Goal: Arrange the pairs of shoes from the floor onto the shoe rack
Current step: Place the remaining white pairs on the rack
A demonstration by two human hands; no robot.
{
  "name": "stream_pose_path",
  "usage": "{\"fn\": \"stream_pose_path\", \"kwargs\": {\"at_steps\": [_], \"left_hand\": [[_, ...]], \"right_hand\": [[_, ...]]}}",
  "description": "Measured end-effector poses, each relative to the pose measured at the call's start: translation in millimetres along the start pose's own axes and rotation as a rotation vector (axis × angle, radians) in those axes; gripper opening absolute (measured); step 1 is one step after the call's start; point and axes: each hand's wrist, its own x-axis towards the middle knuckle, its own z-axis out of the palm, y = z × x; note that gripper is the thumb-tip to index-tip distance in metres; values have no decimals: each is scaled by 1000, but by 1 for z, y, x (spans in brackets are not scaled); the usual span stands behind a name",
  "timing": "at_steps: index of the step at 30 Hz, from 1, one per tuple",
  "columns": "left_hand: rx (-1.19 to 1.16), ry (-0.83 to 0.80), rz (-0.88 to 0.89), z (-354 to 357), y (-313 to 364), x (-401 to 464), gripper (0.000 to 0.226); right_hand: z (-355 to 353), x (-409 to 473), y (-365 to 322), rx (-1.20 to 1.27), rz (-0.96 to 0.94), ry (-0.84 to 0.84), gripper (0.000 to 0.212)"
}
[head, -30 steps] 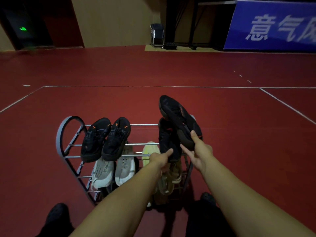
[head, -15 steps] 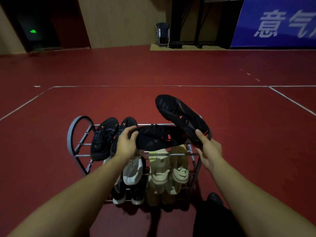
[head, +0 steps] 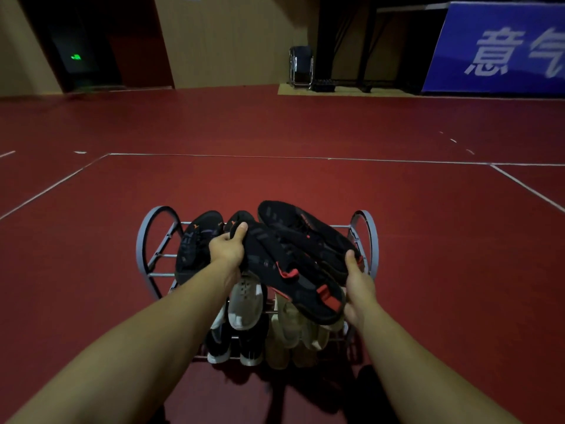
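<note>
Right now two black mesh sneakers with red tabs fill my hands, both over the right half of the top tier. The nearer black sneaker (head: 284, 264) lies slantwise, toe up to the left and heel down toward me. My left hand (head: 227, 250) is closed round its toe end, thumb on top and fingers curled underneath. The farther black sneaker (head: 308, 237) lies beside it, nearer the rack's right end, and my right hand (head: 357, 284) grips at the heel ends, thumb pressed on the upper; which of the two heels the fingers below actually hold, I cannot tell. Whether either sole already rests on the bars is hidden by the shoes themselves.

To the left on that same tier sits a black pair with orange marks (head: 198, 243), already placed, toes pointing away from me. Under it, the middle tier carries pale grey perforated shoes (head: 246, 304) and a beige pair (head: 290, 325); lower down I see black shoes with white toe caps (head: 235, 350) and more beige ones, dimly lit.

So the grey metal wire shoe rack with rounded ends (head: 153, 237) looks almost full. No loose shoes show on the red sports floor (head: 305, 179) around it, so I judge this pair the last; setting it straight and letting go is what remains.
</note>
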Motion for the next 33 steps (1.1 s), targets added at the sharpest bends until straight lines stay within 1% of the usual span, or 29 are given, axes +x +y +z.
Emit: {"fn": "stream_pose_path", "kwargs": {"at_steps": [2, 4, 6, 8, 11, 14, 16, 17, 18, 19, 22, 25, 29, 31, 33], "left_hand": [[-74, -14, -53, 9, -4, -4, 41], [-150, -57, -128, 22, -13, -7, 44], [-200, -146, -236, 37, -28, -10, 49], [-168, -260, -297, 51, -47, -12, 55], [-75, -359, -257, 64, -69, -44, 47], [25, -450, -189, 64, -94, -69, 50], [-36, -476, -248, 59, -102, -69, 46], [-85, -462, -261, 58, -102, -67, 41], [-100, -426, -239, 58, -102, -63, 37], [-91, -392, -182, 59, -102, -56, 35], [35, -276, -22, 62, -89, -42, 36], [112, -204, 60, 64, -80, -25, 44], [222, -146, 104, 64, -77, -7, 30], [261, -148, 83, 67, -77, 1, 30], [279, -151, 25, 70, -82, 10, 31]], "right_hand": [[-1, 2, 11, -65, -19, 118, 63], [-1, 1, 19, -65, 5, 204, 68], [-4, 4, 26, -20, 38, 287, 70], [-6, 10, 31, 37, 58, 358, 74], [1, 15, 32, 144, 46, 405, 75], [12, 21, 30, 199, 36, 424, 71], [20, 23, 27, 224, 25, 408, 68], [23, 25, 26, 242, 24, 397, 68], [25, 29, 26, 258, 31, 382, 68], [28, 30, 26, 278, 44, 361, 67], [35, 32, 23, 342, 106, 265, 62], [34, 37, 17, 369, 141, 236, 68], [32, 45, 22, 336, 139, 197, 66], [31, 52, 28, 187, 123, 218, 74], [29, 61, 33, -147, 89, 263, 94]]}}
